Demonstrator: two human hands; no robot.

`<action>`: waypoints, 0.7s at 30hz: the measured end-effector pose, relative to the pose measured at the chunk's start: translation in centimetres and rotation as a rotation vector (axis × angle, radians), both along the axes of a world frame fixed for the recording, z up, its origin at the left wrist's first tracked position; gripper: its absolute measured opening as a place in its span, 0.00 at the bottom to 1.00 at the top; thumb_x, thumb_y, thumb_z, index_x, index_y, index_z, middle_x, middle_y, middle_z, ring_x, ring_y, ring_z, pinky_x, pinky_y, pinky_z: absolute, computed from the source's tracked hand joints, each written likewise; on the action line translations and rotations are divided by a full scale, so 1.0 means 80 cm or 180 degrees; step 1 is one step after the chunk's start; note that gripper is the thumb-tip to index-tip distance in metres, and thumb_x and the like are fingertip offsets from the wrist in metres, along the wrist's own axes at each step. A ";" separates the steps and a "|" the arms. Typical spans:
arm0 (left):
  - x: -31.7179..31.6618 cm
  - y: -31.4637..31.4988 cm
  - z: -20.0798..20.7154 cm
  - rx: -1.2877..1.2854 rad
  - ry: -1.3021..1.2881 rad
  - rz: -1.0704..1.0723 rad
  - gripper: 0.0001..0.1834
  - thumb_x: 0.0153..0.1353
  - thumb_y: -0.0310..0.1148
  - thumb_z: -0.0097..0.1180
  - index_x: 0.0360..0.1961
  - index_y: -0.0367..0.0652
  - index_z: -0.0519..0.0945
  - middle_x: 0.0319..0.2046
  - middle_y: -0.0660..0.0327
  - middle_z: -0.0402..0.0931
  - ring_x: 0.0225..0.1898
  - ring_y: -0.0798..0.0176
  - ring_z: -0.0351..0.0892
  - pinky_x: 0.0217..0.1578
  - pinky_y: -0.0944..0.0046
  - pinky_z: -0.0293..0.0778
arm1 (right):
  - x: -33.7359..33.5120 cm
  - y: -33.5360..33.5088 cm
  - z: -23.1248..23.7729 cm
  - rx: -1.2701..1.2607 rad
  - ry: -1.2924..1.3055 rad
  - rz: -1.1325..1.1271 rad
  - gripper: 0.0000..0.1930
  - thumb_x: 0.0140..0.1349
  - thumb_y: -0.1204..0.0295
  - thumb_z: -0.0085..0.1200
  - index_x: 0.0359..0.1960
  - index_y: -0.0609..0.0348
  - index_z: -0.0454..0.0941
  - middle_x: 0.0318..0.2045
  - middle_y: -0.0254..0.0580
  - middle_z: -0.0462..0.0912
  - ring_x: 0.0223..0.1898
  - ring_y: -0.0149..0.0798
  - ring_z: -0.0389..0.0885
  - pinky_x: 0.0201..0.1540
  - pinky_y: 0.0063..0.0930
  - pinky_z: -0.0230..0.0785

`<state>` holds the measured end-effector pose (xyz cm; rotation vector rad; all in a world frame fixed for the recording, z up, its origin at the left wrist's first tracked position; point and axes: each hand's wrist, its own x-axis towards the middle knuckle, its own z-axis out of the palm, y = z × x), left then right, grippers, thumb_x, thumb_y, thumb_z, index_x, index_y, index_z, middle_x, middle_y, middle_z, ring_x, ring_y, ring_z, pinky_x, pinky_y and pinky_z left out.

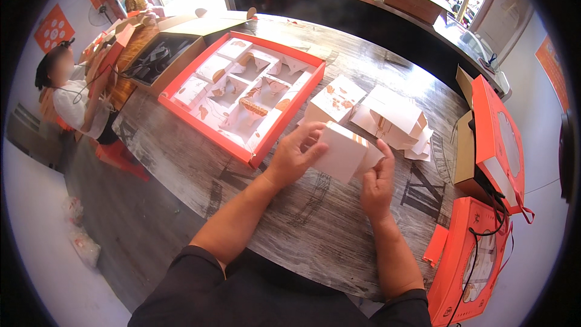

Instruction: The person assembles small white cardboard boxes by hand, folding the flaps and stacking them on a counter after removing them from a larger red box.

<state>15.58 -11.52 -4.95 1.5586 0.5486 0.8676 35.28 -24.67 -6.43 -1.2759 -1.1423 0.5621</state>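
Between my hands, above the table, is a small white cardboard box (342, 152) with a flap standing out on its right side. My left hand (293, 154) grips the box's left edge, thumb across the near face. My right hand (378, 181) pinches the flap at the right. Just beyond them sits a closed white box with an orange print (336, 98). Beside it lie partly folded white boxes (390, 118) with open flaps. To the left, a large red-rimmed tray (257, 152) holds several small white boxes, some closed and some open-topped.
Red gift boxes with black cords stand at the right, one upright (493, 139) and one nearer (463, 236), by a red card piece (436, 245). A cardboard carton (196, 45) holds dark items. Another person (78, 100) stands at the left; a dark counter (351, 24) runs behind.
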 end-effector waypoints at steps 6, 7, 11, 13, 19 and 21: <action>0.000 0.008 0.005 -0.0520 -0.0609 -0.0250 0.33 0.72 0.45 0.57 0.68 0.34 0.64 0.52 0.55 0.79 0.54 0.66 0.77 0.56 0.65 0.71 | -0.012 0.005 0.013 0.0426 0.0736 -0.0064 0.33 0.66 0.85 0.42 0.74 0.63 0.51 0.58 0.46 0.74 0.56 0.32 0.75 0.59 0.25 0.67; 0.001 0.008 0.007 -0.0545 -0.0642 -0.0275 0.33 0.72 0.45 0.56 0.68 0.33 0.64 0.52 0.55 0.79 0.54 0.66 0.77 0.56 0.65 0.71 | -0.013 0.008 0.011 0.0529 0.0737 -0.0148 0.33 0.66 0.85 0.44 0.73 0.62 0.54 0.58 0.46 0.74 0.57 0.33 0.74 0.59 0.26 0.67; 0.001 0.009 0.006 -0.0707 -0.0786 -0.0262 0.30 0.73 0.41 0.55 0.67 0.33 0.66 0.50 0.54 0.81 0.51 0.67 0.79 0.53 0.66 0.73 | -0.008 0.005 0.019 0.0412 -0.0578 -0.0753 0.29 0.62 0.84 0.53 0.67 0.60 0.67 0.59 0.45 0.73 0.61 0.39 0.72 0.62 0.31 0.66; -0.001 0.010 0.002 -0.0805 -0.0800 -0.0227 0.27 0.73 0.38 0.56 0.65 0.33 0.67 0.49 0.54 0.82 0.49 0.67 0.80 0.51 0.66 0.75 | -0.004 0.003 0.025 0.0294 -0.1459 -0.0970 0.25 0.60 0.83 0.56 0.62 0.60 0.75 0.60 0.46 0.73 0.62 0.43 0.72 0.63 0.34 0.65; 0.000 0.009 0.008 -0.0989 -0.0720 -0.0208 0.24 0.69 0.38 0.61 0.58 0.34 0.72 0.50 0.55 0.80 0.52 0.66 0.78 0.55 0.64 0.73 | -0.003 0.000 0.031 0.0430 -0.2072 -0.0787 0.20 0.59 0.80 0.58 0.55 0.60 0.81 0.60 0.50 0.75 0.64 0.51 0.71 0.67 0.41 0.61; 0.000 0.010 0.011 -0.0910 -0.0689 -0.0137 0.21 0.67 0.34 0.64 0.55 0.34 0.73 0.49 0.55 0.80 0.51 0.66 0.79 0.55 0.64 0.74 | -0.003 0.001 0.030 0.0453 -0.1588 -0.0614 0.21 0.59 0.78 0.59 0.56 0.61 0.81 0.62 0.51 0.75 0.66 0.52 0.69 0.69 0.44 0.60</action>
